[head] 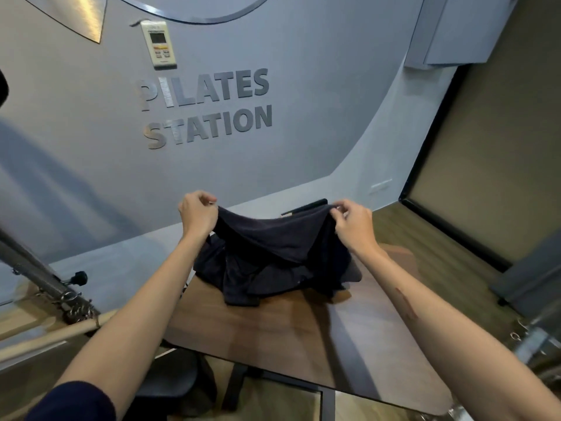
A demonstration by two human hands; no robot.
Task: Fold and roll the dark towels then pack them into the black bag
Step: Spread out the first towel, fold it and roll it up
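Note:
I hold a dark towel (273, 235) stretched between both hands above a wooden table (288, 329). My left hand (197, 212) pinches its left top corner and my right hand (353, 223) pinches its right top corner. The towel sags in the middle, and its lower part hangs down onto a crumpled heap of dark towels (267, 278) on the far part of the table. Behind the raised towel a black edge (306, 206) shows, perhaps the black bag; most of it is hidden.
A grey wall with metal letters rises just past the table's far edge. Metal springs and a wooden bar (54, 332) stand at the left. A dark chair (179, 381) sits under the table's near left. More metal hardware (534, 338) is at the right.

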